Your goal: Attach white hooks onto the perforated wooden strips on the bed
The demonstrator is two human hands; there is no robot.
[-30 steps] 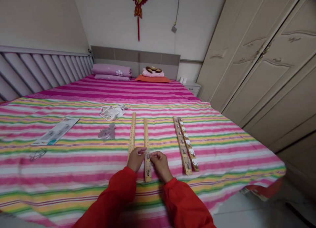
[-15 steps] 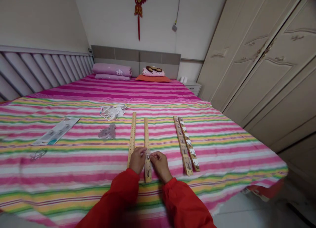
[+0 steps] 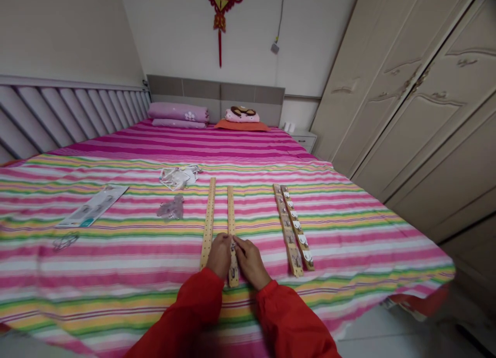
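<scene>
My left hand (image 3: pixel 219 255) and my right hand (image 3: pixel 251 262) meet over a narrow wooden strip (image 3: pixel 231 208) with rows of holes. Closed fingertips of both hands press from either side on a small clear hook with a metal prong (image 3: pixel 233 246). Nearer to me on the same strip sits another metal hook (image 3: pixel 233 270) on a clear backing. A second perforated wooden strip (image 3: pixel 210 213) lies to the left, partly behind my left hand. On the right lie a strip with clear hooks (image 3: pixel 287 229) and a strip with white hooks (image 3: pixel 297 225).
To the left, a packaging card (image 3: pixel 93 205) lies beside thin metal wire pieces (image 3: pixel 65 240). Clear plastic pieces (image 3: pixel 171 208) and a pile of white and clear pieces (image 3: pixel 179 177) rest on the striped bedsheet (image 3: pixel 127 265). Wardrobes (image 3: pixel 411 115) stand at the right.
My left hand has moved slightly right and its fingertips have come closer to my right hand's over the hook. The strips have stayed in place; the view has shifted slightly.
</scene>
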